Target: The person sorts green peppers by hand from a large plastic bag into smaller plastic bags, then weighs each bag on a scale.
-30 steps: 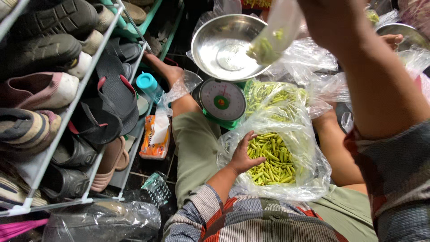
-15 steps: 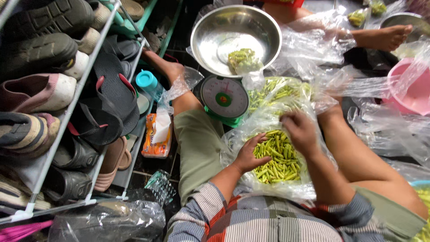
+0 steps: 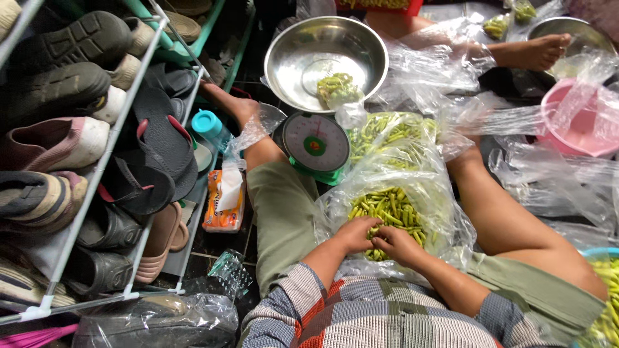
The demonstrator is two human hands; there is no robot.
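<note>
From the head camera, looking down at my lap: my left hand (image 3: 353,233) and right hand (image 3: 394,243) sit side by side inside the open mouth of a clear plastic bag (image 3: 445,212) lying between my knees. Both rest on the heap of green chillies (image 3: 390,207) in it, fingers curled down into the pods; whether they actually pinch any I cannot tell, as the tips are buried. Just beyond the bag stands a green kitchen scale (image 3: 316,143) with a round dial, and on it a steel bowl (image 3: 296,58) with a small clump of chillies (image 3: 336,87) off to one side. A second bag of chillies (image 3: 393,132) lies between the scale and the bag I work in. To my left is a shoe rack (image 3: 113,145) full of sandals.
</note>
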